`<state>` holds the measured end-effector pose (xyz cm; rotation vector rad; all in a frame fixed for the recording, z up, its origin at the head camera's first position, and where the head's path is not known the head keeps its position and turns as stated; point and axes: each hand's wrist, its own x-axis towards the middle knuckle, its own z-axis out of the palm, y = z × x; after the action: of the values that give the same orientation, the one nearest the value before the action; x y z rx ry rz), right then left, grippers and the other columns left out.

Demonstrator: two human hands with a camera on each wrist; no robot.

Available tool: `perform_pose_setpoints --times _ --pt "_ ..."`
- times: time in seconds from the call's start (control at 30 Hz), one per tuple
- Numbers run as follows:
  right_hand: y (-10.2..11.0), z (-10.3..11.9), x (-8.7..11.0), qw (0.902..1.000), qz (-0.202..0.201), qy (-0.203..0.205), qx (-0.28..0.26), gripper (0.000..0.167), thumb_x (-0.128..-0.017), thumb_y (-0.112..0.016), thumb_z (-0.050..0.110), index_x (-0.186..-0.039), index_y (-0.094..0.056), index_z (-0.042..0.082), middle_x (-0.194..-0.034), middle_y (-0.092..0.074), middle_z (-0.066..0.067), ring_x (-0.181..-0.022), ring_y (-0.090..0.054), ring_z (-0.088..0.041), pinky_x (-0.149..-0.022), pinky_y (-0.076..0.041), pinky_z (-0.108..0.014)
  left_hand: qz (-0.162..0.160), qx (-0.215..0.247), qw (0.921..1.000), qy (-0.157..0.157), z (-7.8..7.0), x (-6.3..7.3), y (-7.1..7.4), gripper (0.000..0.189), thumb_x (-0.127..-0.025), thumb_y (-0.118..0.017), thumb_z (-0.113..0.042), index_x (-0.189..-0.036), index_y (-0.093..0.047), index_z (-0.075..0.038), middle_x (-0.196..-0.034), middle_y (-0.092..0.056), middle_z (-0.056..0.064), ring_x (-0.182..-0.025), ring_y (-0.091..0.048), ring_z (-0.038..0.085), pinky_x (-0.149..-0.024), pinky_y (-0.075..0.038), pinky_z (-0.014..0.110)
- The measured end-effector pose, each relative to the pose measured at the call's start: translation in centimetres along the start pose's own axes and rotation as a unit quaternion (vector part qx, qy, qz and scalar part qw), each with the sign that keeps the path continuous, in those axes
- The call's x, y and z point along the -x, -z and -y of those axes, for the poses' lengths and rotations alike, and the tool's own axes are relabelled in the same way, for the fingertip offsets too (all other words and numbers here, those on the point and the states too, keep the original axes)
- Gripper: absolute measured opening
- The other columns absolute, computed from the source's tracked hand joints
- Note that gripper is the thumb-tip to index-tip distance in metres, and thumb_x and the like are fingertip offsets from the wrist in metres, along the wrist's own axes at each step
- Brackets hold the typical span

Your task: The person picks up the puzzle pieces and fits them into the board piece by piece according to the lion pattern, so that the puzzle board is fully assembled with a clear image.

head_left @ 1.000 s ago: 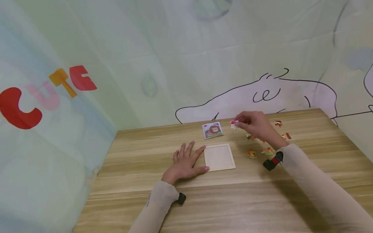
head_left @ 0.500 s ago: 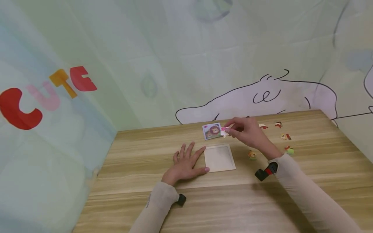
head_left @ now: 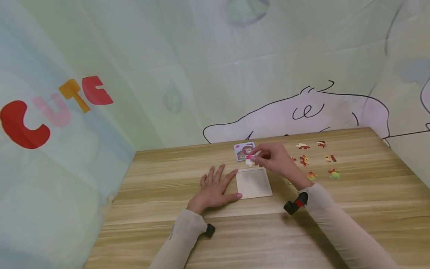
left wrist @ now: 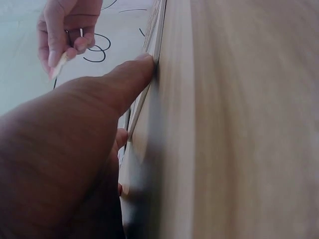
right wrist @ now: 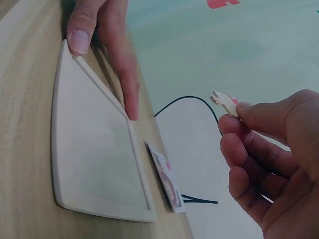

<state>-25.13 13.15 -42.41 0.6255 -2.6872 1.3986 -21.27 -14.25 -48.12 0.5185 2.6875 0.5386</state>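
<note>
My left hand lies spread on the table, thumb and index fingertip touching the left edge of a shallow square puzzle frame. Bare inside, the puzzle frame also shows in the right wrist view. Between thumb and fingertips my right hand pinches a white puzzle piece with a pink patch, held in the air above the frame's far edge. Behind the piece is a small picture card with a lion on it, partly covered by the piece and fingers. The right wrist view shows the puzzle piece edge-on.
Several loose puzzle pieces lie to the right on the wooden table, some partly hidden by my right arm. A printed cloth backdrop rises behind the table's far edge.
My right hand has moved left and toward me with the puzzle piece, from right of the card to just beyond the frame. The left hand has stayed put.
</note>
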Motion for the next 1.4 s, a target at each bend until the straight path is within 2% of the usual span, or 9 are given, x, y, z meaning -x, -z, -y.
perform_pose_setpoints --times 0.13,0.4,0.67,1.07,1.4 --pt "-1.0 -0.3 -0.1 0.9999 0.007 -0.013 0.001 0.012 -0.100 -0.076 0.014 -0.111 -0.080 0.010 -0.080 -0.080 -0.005 -0.067 -0.066 -0.014 -0.058 -0.050 -0.027 0.002 0.001 1.0000 0.003 0.0 0.0 -0.1 0.091 -0.096 -0.055 -0.079 -0.171 -0.012 -0.050 -0.184 0.012 0.005 -0.168 0.020 0.043 -0.129 0.006 0.075" --pt "-2.5 -0.3 0.0 0.9988 0.031 -0.037 -0.004 0.012 -0.100 -0.075 0.016 -0.110 -0.080 0.015 -0.081 -0.079 -0.004 -0.070 -0.064 -0.015 -0.059 -0.045 -0.026 0.003 0.002 1.0000 0.007 -0.1 0.1 -0.1 0.091 -0.096 -0.055 -0.079 -0.171 -0.013 -0.049 -0.184 0.012 0.006 -0.168 0.019 0.044 -0.129 0.006 0.074" --pt "-3.3 -0.6 -0.4 0.9981 0.050 -0.033 -0.010 0.012 -0.101 -0.075 0.020 -0.110 -0.080 0.013 -0.081 -0.078 -0.009 -0.067 -0.063 -0.013 -0.056 -0.042 -0.026 -0.001 0.006 1.0000 0.006 0.1 0.0 -0.1 0.091 -0.096 -0.055 -0.080 -0.171 -0.014 -0.048 -0.184 0.011 0.006 -0.168 0.019 0.045 -0.129 0.005 0.075" --pt "-4.5 -1.5 -1.0 0.9945 0.076 -0.071 0.003 0.010 -0.100 -0.074 0.017 -0.107 -0.079 0.011 -0.076 -0.073 -0.002 -0.065 -0.058 -0.015 -0.057 -0.042 -0.027 -0.002 -0.002 1.0000 0.007 0.1 -0.2 -0.1 0.090 -0.096 -0.055 -0.078 -0.171 -0.014 -0.050 -0.184 0.011 0.006 -0.168 0.019 0.043 -0.129 0.006 0.075" --pt "-5.2 -1.8 -1.1 0.9919 0.094 -0.082 0.025 0.012 -0.098 -0.074 0.015 -0.105 -0.081 0.009 -0.073 -0.070 0.001 -0.065 -0.056 -0.012 -0.060 -0.041 -0.025 -0.001 0.003 1.0000 0.005 0.0 -0.1 -0.1 0.092 -0.095 -0.057 -0.078 -0.171 -0.015 -0.047 -0.184 0.011 0.005 -0.168 0.020 0.041 -0.129 0.006 0.074"
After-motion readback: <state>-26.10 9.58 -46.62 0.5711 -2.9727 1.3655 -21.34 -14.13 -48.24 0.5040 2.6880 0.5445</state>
